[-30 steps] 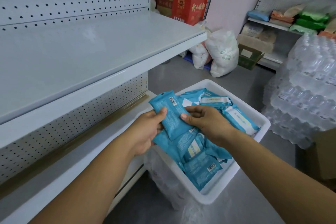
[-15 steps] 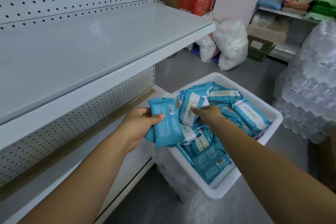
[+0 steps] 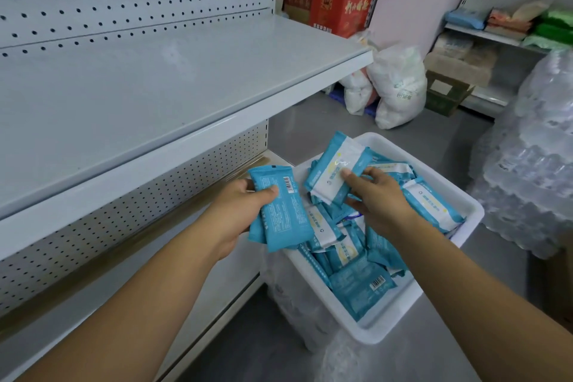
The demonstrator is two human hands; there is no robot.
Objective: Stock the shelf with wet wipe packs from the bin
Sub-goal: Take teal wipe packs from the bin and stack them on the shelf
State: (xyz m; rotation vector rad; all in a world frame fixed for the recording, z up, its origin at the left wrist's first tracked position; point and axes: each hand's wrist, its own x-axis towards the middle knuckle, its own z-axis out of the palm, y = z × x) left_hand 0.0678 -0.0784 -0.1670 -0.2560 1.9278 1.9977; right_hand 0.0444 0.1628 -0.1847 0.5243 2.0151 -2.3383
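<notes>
Shelf (image 3: 155,87) not yet stocked; packs being gathered.
One pack (image 3: 282,208) is gripped by the left hand (image 3: 238,214) at the bin's (image 3: 465,205) left rim; another (image 3: 338,170) is pinched by the right hand (image 3: 378,198) above the heaped bin.

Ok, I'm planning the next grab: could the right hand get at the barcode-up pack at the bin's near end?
Probably, once free: the barcode-up pack lies uncovered on top, but the right hand grips another pack now.

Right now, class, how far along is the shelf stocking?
Done: no packs show on the shelf. In hand: the left hand grips blue wet wipe packs; the right hand pinches another pack above the white bin. Left: shelving these and the bin's remaining packs.
</notes>
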